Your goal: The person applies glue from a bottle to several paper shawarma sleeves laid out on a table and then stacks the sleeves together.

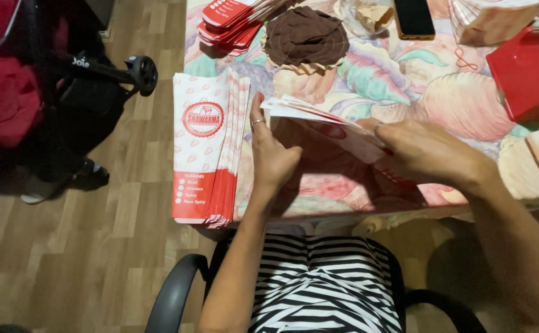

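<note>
Left hand (270, 154): upright on its edge at table's near side, fingers straight and together, pressed flat against left ends of held paper bags; ring on one finger.
Right hand (427, 151): palm down over right part of same bundle, fingers curled closed on it, thumb hidden beneath; ring visible.
Held paper bags (319, 120): white-and-red, fanned slightly, tilted up off table between both hands, near centre.
Stacked bags (204, 151): flat pile just left of left hand, overhanging table's left near corner, red bands toward near edge.
Red sleeves (229, 21): fanned heap, far left.
Brown paper liners (306, 36): round pile, far centre.
Phone (414, 17): dark, far, right of liners.
Red holder (525, 74): far right.
Tablecloth (405, 80): pastel shell pattern.
Chair (177, 293): dark armrests, near.
</note>
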